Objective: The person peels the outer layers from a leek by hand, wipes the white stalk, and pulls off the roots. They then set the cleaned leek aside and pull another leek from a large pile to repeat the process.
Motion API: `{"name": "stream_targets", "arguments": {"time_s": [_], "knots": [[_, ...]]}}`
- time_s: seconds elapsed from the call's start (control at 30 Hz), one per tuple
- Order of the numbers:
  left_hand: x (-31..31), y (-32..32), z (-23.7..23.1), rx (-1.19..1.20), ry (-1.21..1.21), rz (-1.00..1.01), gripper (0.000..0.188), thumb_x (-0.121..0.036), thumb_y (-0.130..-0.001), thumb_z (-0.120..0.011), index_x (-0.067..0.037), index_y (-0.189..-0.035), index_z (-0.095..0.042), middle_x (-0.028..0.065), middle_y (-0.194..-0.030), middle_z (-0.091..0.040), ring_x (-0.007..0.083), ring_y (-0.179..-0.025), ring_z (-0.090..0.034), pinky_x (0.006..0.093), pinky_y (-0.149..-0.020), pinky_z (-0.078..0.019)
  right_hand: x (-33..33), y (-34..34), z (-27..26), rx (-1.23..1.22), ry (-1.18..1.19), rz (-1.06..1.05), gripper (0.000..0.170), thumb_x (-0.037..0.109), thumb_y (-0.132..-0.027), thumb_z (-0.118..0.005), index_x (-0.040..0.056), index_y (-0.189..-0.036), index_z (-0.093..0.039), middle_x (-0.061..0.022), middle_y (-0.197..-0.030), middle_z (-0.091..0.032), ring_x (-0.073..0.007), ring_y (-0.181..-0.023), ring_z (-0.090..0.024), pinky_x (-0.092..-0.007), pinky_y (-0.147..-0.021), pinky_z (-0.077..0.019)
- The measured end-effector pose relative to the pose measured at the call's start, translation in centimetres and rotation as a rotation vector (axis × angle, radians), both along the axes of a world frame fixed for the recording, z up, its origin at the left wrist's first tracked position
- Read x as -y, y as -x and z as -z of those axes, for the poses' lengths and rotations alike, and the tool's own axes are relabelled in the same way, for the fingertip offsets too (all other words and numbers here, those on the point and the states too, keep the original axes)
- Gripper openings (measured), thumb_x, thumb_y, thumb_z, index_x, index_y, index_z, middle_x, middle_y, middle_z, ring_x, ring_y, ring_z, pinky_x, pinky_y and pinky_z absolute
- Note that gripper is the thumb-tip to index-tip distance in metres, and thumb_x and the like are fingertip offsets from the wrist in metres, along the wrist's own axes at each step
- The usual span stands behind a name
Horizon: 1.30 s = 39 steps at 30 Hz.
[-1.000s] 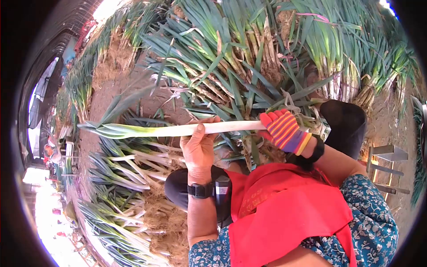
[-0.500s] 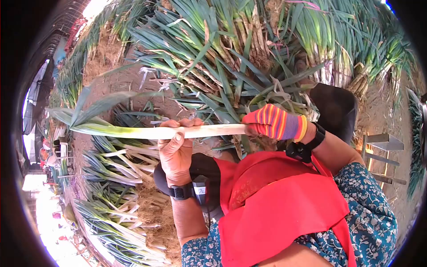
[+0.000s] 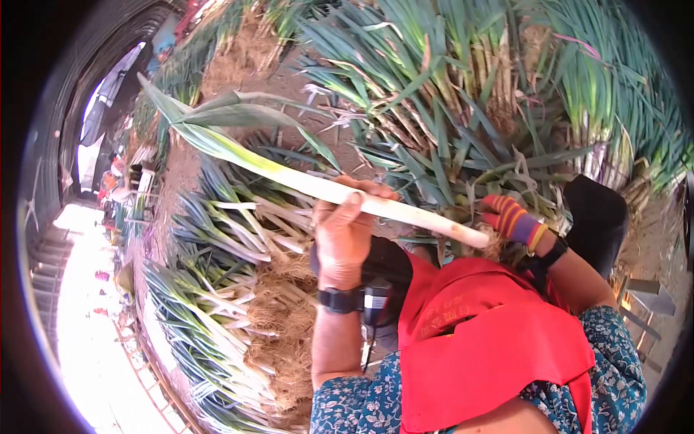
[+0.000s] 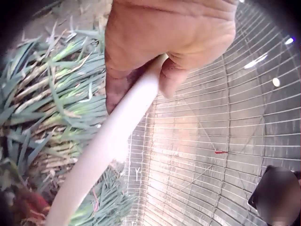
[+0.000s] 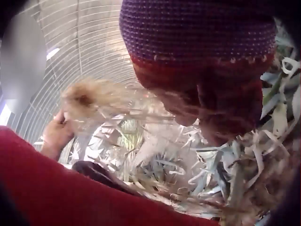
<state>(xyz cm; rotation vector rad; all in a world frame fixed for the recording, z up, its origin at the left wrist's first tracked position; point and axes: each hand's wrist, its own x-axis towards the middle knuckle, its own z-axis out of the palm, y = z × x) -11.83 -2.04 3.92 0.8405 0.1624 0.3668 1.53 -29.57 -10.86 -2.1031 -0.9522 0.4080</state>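
A long leek point(image 3: 289, 177) slants across the head view, green leaves up at the left and its white root end down at the right. Around its white shank, my bare left hand point(image 3: 345, 235) grips with the thumb on top. The left wrist view shows the shank point(image 4: 94, 155) running out from between thumb and fingers. My right hand point(image 3: 515, 218), in a striped knit glove, is beside the root end with loosely bent fingers. From the right wrist, the blurred fibrous roots point(image 5: 89, 96) stream toward the gloved fingers point(image 5: 225, 99), overlapping them.
Trimmed leeks point(image 3: 210, 333) lie in a pile at the left, roots toward my knee. Large leafy bundles point(image 3: 434, 65) stand ahead and to the right. A red apron point(image 3: 491, 347) covers my lap, and a metal stool point(image 3: 650, 296) is at the right.
The right hand has let go of the leek's root end and drawn away slightly. The leek has tilted, leaf end up and root end down, still in the left hand.
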Motion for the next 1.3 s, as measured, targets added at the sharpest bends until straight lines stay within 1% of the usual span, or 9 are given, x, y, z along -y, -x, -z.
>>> {"name": "stream_targets", "arguments": {"time_s": [0.13,0.27,0.33,0.47,0.53,0.83,0.93,1.03,1.3], "knots": [[-11.6,2.9,-4.0,-0.090,-0.255,-0.062,0.029,-0.014,-0.080,-0.059,-0.001,-0.105,-0.050,0.0159,-0.093,-0.061,0.0311,-0.088,-0.060,0.0448,-0.090,-0.0453,1.1,0.0,4.3,0.329,-0.154,0.012,0.022,0.013,-0.076,-0.060,0.0011,-0.094,-0.061,-0.0103,-0.072,-0.063,-0.0198,-0.063,-0.062,-0.0341,-0.059,-0.0492],[-31.9,10.9,-6.2,-0.494,-0.705,-0.280,0.044,-0.025,-0.096,-0.041,0.002,-0.130,-0.041,0.0135,-0.116,-0.057,0.0264,-0.107,-0.054,0.0348,-0.097,-0.0375,0.7,-1.2,2.1,-0.237,0.091,0.079,0.026,0.017,-0.077,-0.061,0.0019,-0.099,-0.061,-0.0157,-0.084,-0.066,-0.0293,-0.075,-0.064,-0.0378,-0.067,-0.0498],[-28.8,10.3,-8.4,-0.970,-0.699,-0.784,0.045,-0.027,-0.095,-0.043,0.001,-0.130,-0.042,0.0116,-0.119,-0.055,0.0261,-0.108,-0.054,0.0348,-0.096,-0.0367,0.1,-2.6,2.8,-0.122,0.148,0.161,0.028,0.018,-0.077,-0.062,0.0025,-0.101,-0.061,-0.0178,-0.090,-0.066,-0.0336,-0.084,-0.063,-0.0393,-0.073,-0.0491],[-21.9,5.2,-5.2,-0.581,-1.409,-0.182,0.030,-0.008,-0.089,-0.053,0.003,-0.118,-0.050,0.0097,-0.105,-0.057,0.0198,-0.096,-0.060,0.0263,-0.076,-0.0512,-0.2,-6.8,6.7,-0.075,-0.027,0.270,0.030,0.019,-0.077,-0.063,0.0031,-0.103,-0.061,-0.0194,-0.093,-0.065,-0.0351,-0.089,-0.062,-0.0400,-0.076,-0.0487],[-13.4,-1.2,-3.7,-0.590,-0.688,-0.150,0.027,-0.017,-0.090,-0.058,0.001,-0.110,-0.055,0.0128,-0.101,-0.061,0.0218,-0.090,-0.063,0.0328,-0.080,-0.0526,-1.0,-9.4,8.0,-0.127,-0.101,0.302,0.031,0.020,-0.077,-0.063,0.0032,-0.103,-0.060,-0.0208,-0.092,-0.064,-0.0373,-0.088,-0.061,-0.0420,-0.076,-0.0482],[2.9,-11.7,4.8,-0.595,-0.286,0.429,0.018,-0.002,-0.088,-0.052,0.007,-0.102,-0.059,0.0137,-0.094,-0.065,0.0241,-0.085,-0.065,0.0347,-0.082,-0.0511,-1.4,-23.0,11.4,0.270,0.215,0.612,0.029,0.016,-0.077,-0.061,0.0038,-0.103,-0.060,-0.0186,-0.095,-0.062,-0.0363,-0.086,-0.059,-0.0434,-0.073,-0.0472],[3.1,-12.2,7.0,-0.745,-0.197,0.379,0.019,-0.003,-0.088,-0.053,0.007,-0.103,-0.058,0.0143,-0.093,-0.065,0.0228,-0.083,-0.065,0.0327,-0.079,-0.0518,-3.7,-27.7,12.8,-0.062,-0.176,0.727,0.036,0.017,-0.078,-0.062,0.0026,-0.110,-0.056,-0.0186,-0.107,-0.059,-0.0353,-0.099,-0.055,-0.0422,-0.082,-0.0452],[2.7,-12.4,7.7,-0.869,-0.293,0.299,0.021,-0.006,-0.088,-0.050,0.009,-0.101,-0.057,0.0166,-0.095,-0.063,0.0247,-0.081,-0.065,0.0361,-0.078,-0.0540,-7.5,-31.3,12.7,0.605,0.244,0.649,0.049,0.031,-0.076,-0.063,0.0024,-0.113,-0.050,-0.0157,-0.100,-0.058,-0.0326,-0.089,-0.057,-0.0449,-0.073,-0.0455],[2.0,-14.1,9.0,-0.868,-0.336,0.326,0.019,-0.010,-0.088,-0.059,0.001,-0.103,-0.061,0.0073,-0.090,-0.064,0.0158,-0.080,-0.062,0.0277,-0.073,-0.0497,-13.1,-37.8,19.1,0.341,0.757,0.653,0.077,0.033,-0.070,-0.070,-0.0095,-0.127,-0.040,-0.0270,-0.116,-0.055,-0.0369,-0.100,-0.059,-0.0431,-0.081,-0.0482]]}}
